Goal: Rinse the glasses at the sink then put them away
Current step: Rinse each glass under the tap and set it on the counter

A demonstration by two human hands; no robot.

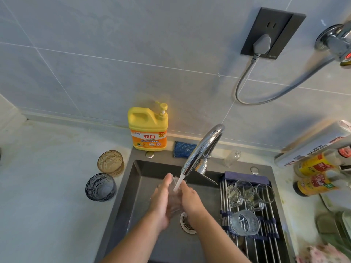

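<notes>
Barely visible clear glass [173,204], left hand [160,204] and right hand [191,202] both curled round it, beneath running faucet [201,149]

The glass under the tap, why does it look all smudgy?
In the head view, the clear glass blurs behind running water, held between left hand and right hand; the wide lens bends the wall tiles' lines; the faucet shows bright glare.

Even, soft daylight; glare on the faucet [204,149]; wide-angle bowing at edges; right-edge bottles [319,175] blurred.
</notes>
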